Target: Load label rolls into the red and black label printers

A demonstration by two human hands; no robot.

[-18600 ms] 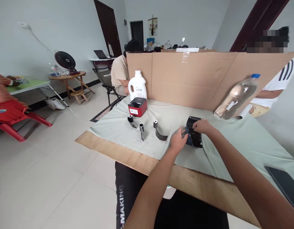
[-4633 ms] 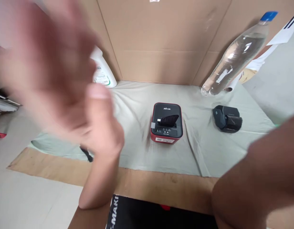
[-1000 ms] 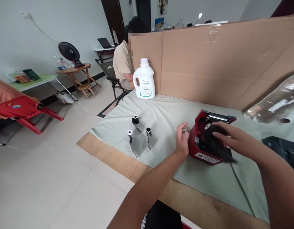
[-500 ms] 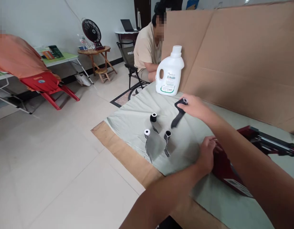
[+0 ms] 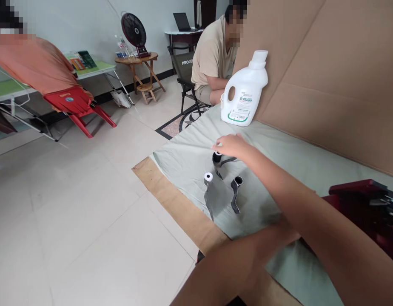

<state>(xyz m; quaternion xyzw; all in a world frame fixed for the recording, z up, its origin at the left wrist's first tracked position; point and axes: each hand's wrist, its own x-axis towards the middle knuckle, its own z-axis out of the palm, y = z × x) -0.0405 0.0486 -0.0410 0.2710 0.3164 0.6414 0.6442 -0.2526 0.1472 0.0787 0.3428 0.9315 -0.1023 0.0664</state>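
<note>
My right hand [image 5: 232, 145] reaches out to the left over a group of small black rolls on the grey-green cloth [image 5: 183, 153]. Its fingers are closed just above the far roll [image 5: 217, 157], and a curled black strip [image 5: 227, 161] shows under the palm. A white-cored roll [image 5: 208, 177] and another black roll [image 5: 237, 182] with loose tails stand nearer to me. My left forearm [image 5: 241, 263] lies across the front, its hand hidden behind my right arm beside the red printer [image 5: 365, 208], whose lid stands open.
A white detergent bottle [image 5: 245, 91] stands against the cardboard wall [image 5: 327, 85] at the back. A person in a beige shirt [image 5: 212, 55] sits behind the table's far corner. A red chair [image 5: 73, 104], a fan [image 5: 133, 27] and small tables stand on the tiled floor to the left.
My right hand took a black roll out of the red printer, carried it left and has now come down to the group of rolls. The view has swung left.
</note>
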